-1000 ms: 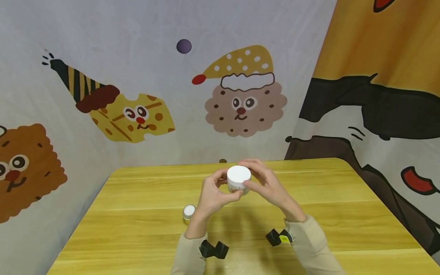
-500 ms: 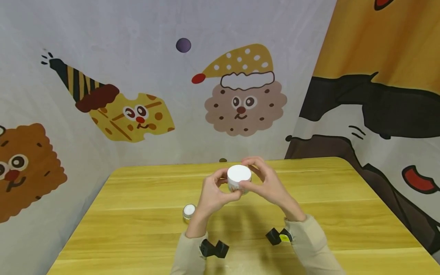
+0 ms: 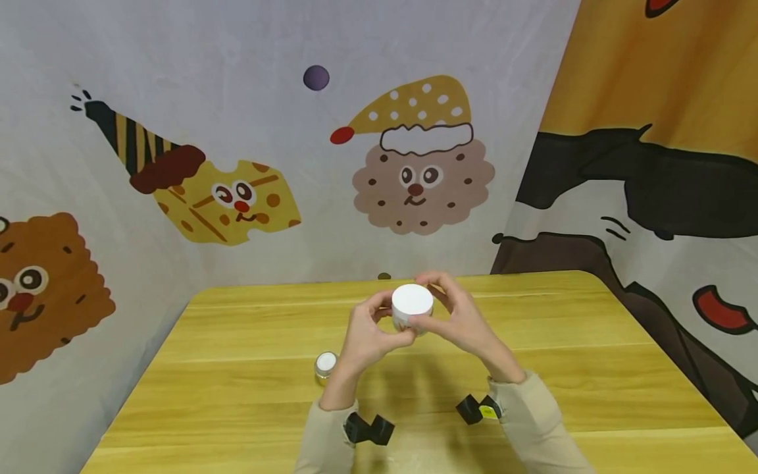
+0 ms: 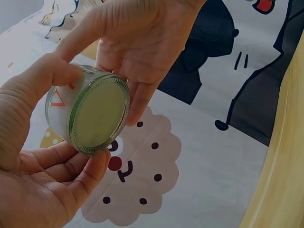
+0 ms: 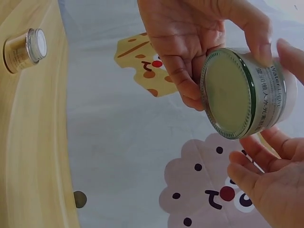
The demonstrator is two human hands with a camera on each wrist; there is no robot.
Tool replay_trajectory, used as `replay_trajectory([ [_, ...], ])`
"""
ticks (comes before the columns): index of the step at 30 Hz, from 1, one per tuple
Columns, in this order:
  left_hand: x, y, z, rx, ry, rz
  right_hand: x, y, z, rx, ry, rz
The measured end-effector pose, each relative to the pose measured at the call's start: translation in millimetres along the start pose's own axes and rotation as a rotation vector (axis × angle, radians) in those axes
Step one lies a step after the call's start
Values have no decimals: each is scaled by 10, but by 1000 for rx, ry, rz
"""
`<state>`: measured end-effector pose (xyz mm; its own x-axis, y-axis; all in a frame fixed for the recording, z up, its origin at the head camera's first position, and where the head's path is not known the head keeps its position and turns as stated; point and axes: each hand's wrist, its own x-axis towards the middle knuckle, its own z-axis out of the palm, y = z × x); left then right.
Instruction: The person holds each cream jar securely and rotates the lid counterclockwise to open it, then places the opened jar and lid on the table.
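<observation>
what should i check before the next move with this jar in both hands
1. Left hand grips the jar: ok, thumb and fingers curl round its side.
2. Right hand on the jar: ok, fingers wrap its upper part by the white lid.
3. Jar clear of the table: ok, held in the air above it.
4. Lid seated: cannot tell, the seam is hidden by fingers.
5. Small jar out of the way: ok, it stands apart, near the left wrist.
6. Glass base undamaged: ok, both wrist views show it whole.
</observation>
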<state>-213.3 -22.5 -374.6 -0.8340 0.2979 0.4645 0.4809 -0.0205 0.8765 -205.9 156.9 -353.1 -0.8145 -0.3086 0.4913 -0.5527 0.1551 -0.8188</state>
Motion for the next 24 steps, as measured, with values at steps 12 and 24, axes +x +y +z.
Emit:
replay_trajectory([
  [12, -1, 5, -2, 0, -6, 10, -2, 15, -31, 44, -93, -59],
  [24, -1, -4, -2, 8, -5, 10, 1, 15, -7, -2, -35, -37],
])
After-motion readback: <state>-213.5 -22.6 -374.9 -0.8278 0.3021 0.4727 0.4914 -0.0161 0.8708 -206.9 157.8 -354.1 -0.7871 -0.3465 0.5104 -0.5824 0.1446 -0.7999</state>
